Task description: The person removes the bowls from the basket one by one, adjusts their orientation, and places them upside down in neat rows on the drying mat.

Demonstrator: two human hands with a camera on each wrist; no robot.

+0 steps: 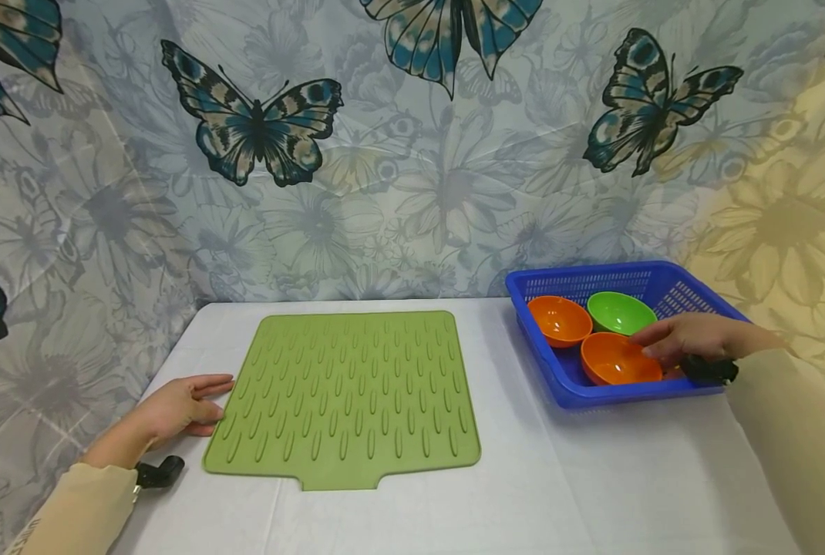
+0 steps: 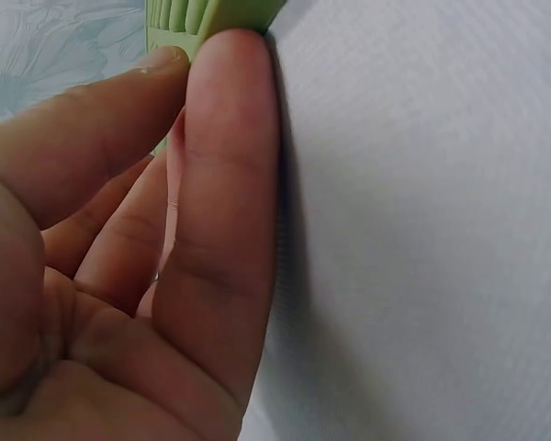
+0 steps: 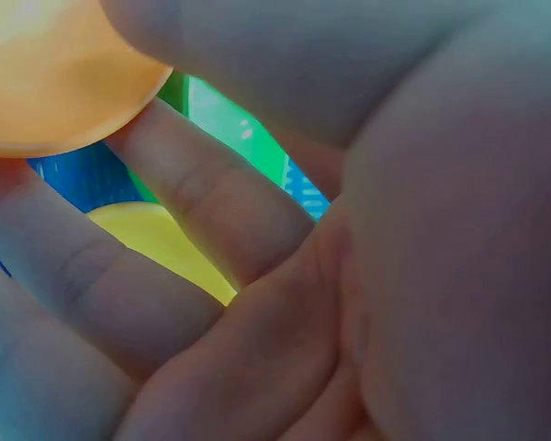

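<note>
A green ridged mat (image 1: 346, 401) lies on the white-covered table, its short tab towards me. At its left edge my left hand (image 1: 183, 405) pinches the rim; in the left wrist view, thumb and a finger meet at the mat's edge (image 2: 234, 14). To the right, my right hand (image 1: 697, 338) reaches into a blue basket (image 1: 572, 397) and grips the right rim of the front orange bowl (image 1: 610, 361). In the right wrist view the thumb lies over the bowl (image 3: 55, 83), fingers behind it. Another orange bowl (image 1: 558, 317) and a green bowl (image 1: 617, 308) sit behind.
A curved yellow surface (image 3: 161, 234) shows between the right fingers; its kind is unclear. White cloth (image 1: 510, 493) covers the table, and a butterfly-patterned fabric (image 1: 385, 231) hangs behind it. The basket's perforated walls rise around the bowls.
</note>
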